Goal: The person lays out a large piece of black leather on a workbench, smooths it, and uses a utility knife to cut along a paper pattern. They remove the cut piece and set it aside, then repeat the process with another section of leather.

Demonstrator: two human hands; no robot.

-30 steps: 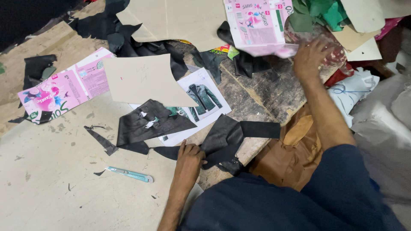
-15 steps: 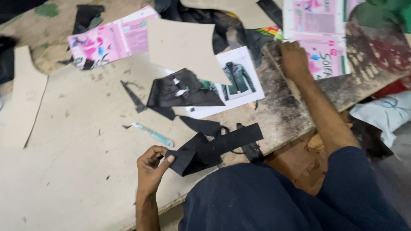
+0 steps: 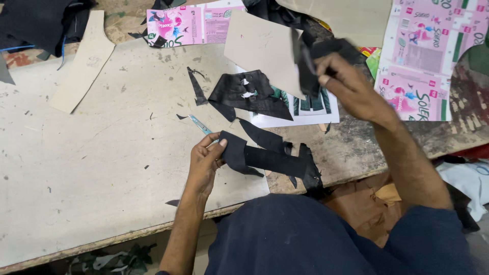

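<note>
Gripping a strip of black leather-like material [image 3: 265,158] by its left end, the person's left hand [image 3: 206,163] pinches the piece between thumb and fingers at the near edge of a worn, pale work table [image 3: 91,173], seen from the head camera. That long black strip runs rightward from the hand and ends near the table's edge, over the person's dark blue clothed lap [image 3: 305,239].

Farther and to the right, the right hand [image 3: 351,89] is raised above the table with its fingers closed on a smaller scrap of black material [image 3: 318,58], which is blurred, so its exact shape cannot be told.

Just beyond the left hand lies a light blue-handled cutting tool [image 3: 199,124], partly hidden by the thumb. A jagged black cut piece [image 3: 244,94] rests near the table's middle, overlapping a white printed sheet showing a dark jacket [image 3: 310,109]. A beige cardboard pattern piece [image 3: 260,51] lies behind it, and a long curved beige cardboard pattern [image 3: 84,63] sits at the far left. Flattened pink printed cartons lie at the far side [image 3: 188,25] and far right [image 3: 433,56]. Dark fabric [image 3: 35,23] is heaped in the far left corner.
</note>
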